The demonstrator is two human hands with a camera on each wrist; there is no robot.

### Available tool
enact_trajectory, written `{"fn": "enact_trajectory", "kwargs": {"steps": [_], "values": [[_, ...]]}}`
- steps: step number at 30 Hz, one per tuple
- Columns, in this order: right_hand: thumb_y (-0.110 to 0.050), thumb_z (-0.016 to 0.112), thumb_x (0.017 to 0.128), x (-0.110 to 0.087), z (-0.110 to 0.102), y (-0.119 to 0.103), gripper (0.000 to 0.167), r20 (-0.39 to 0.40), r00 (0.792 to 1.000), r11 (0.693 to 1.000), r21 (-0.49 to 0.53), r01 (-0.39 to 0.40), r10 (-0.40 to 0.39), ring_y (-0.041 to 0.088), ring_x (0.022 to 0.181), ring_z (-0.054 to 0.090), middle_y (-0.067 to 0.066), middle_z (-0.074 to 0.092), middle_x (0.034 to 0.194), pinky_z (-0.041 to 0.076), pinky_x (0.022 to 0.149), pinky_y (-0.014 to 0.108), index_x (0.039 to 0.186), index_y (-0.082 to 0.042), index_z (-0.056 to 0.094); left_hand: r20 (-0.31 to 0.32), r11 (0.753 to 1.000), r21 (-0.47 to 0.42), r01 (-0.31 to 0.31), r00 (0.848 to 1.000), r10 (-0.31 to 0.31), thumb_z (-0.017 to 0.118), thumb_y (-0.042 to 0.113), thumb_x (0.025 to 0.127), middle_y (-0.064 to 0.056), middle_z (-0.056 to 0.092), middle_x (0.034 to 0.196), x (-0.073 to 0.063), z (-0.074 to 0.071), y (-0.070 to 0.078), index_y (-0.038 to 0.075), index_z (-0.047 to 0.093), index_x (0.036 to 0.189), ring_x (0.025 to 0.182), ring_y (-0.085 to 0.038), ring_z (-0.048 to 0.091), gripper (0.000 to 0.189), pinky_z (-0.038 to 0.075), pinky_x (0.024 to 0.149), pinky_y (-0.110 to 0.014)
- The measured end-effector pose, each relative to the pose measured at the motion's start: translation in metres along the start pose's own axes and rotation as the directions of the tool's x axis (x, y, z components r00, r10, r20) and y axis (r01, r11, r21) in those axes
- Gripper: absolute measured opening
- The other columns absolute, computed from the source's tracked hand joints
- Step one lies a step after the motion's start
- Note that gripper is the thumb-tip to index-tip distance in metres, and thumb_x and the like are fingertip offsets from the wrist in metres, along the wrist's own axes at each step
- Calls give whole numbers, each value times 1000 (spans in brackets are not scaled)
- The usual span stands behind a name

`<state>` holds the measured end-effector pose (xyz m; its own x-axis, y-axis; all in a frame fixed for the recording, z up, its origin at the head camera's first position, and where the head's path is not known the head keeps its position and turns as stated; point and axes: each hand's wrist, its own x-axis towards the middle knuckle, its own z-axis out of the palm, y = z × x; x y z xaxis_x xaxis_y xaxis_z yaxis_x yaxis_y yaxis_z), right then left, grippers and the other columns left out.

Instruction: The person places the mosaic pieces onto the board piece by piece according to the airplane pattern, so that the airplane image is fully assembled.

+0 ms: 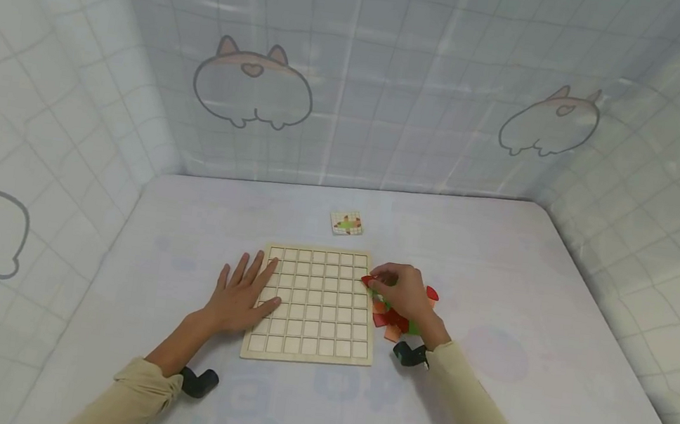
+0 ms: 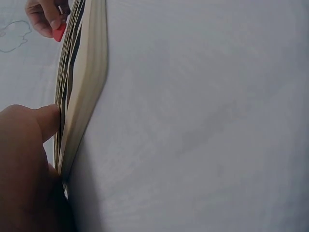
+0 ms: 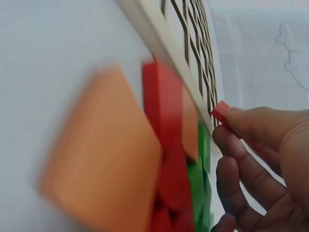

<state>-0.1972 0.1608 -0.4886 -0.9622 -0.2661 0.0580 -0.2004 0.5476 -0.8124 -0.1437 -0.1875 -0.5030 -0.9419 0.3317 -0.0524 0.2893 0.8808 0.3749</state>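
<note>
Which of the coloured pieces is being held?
The red piece pinched by the right hand, near the right edge of the gridded board. The other visible pieces lie heaped beside the board.

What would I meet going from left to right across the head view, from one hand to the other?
The left hand → the pale gridded board → the red piece → the right hand pinching it.

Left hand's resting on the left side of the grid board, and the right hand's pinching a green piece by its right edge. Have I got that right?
Not quite: the piece pinched by the right hand is red, not green, as the right wrist view shows. The rest stands.
</note>
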Motion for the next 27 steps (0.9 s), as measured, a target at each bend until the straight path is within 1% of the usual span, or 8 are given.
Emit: {"fn": "enact_trajectory", "kwargs": {"steps": [4, 6, 9, 13, 20, 23, 25, 27], "values": [[-15, 76, 87, -3, 10, -4, 8, -35, 999, 999, -35, -24, 22, 14, 72, 62, -6, 68, 80, 53, 65, 31, 95, -12, 75, 11, 1000, 10, 6, 1000, -6, 42, 54, 100, -19, -1, 163, 1, 2, 0, 13, 11, 159, 147, -41, -7, 78, -7, 110, -64], [-17, 77, 87, -4, 13, -6, 8, -53, 998, 997, -71, -30, 27, 13, 73, 61, -7, 68, 81, 53, 66, 31, 93, -12, 76, 10, 1000, 14, 6, 1000, -6, 42, 54, 100, -19, -1, 163, 2, 2, 0, 13, 11, 159, 147, -41, -7, 78, -7, 110, -64], [-20, 78, 86, -6, 17, -9, 9, -52, 999, 988, -151, -23, 15, 11, 77, 61, -8, 67, 83, 53, 70, 31, 92, -13, 76, 13, 1000, 20, 7, 1000, -7, 42, 54, 100, -18, -1, 163, 2, 3, 0, 13, 12, 159, 147, -40, -8, 78, -7, 110, -64], [-24, 79, 86, -8, 19, -12, 12, -35, 999, 968, -249, -16, 8, 11, 81, 61, -9, 66, 84, 52, 73, 31, 91, -14, 77, 9, 1000, 24, 8, 1000, -8, 42, 55, 100, -18, -1, 163, 2, 3, -1, 14, 12, 159, 147, -40, -8, 78, -7, 110, -64], [-21, 77, 87, -10, 13, -11, 15, 9, 999, 974, -223, -29, 32, 10, 85, 63, -8, 67, 90, 53, 78, 30, 98, -13, 76, 11, 999, 35, 9, 1000, -9, 39, 59, 99, -17, -2, 163, 3, 4, -2, 14, 11, 159, 147, -39, -8, 79, -7, 110, -63], [-22, 77, 86, -13, 9, -11, 15, 30, 999, 972, -234, -31, 40, 9, 85, 62, -9, 66, 90, 53, 79, 30, 99, -13, 76, 12, 999, 33, 10, 1000, -10, 39, 59, 99, -17, -2, 163, 3, 4, -2, 15, 11, 159, 147, -39, -8, 79, -7, 111, -63], [-22, 77, 86, -15, 6, -10, 14, 46, 998, 966, -256, -21, 34, 10, 84, 59, -10, 64, 89, 52, 78, 30, 98, -14, 77, 10, 999, 30, 10, 1000, -11, 39, 59, 99, -17, -2, 163, 3, 3, -2, 15, 12, 159, 147, -39, -8, 79, -7, 111, -63], [-21, 78, 86, -18, 3, -9, 12, 62, 998, 961, -275, 7, 11, 11, 83, 57, -11, 64, 88, 51, 76, 30, 96, -15, 77, 10, 1000, 29, 11, 1000, -11, 40, 59, 99, -17, -2, 163, 3, 3, -2, 15, 12, 159, 147, -39, -8, 79, -8, 110, -63]]}}
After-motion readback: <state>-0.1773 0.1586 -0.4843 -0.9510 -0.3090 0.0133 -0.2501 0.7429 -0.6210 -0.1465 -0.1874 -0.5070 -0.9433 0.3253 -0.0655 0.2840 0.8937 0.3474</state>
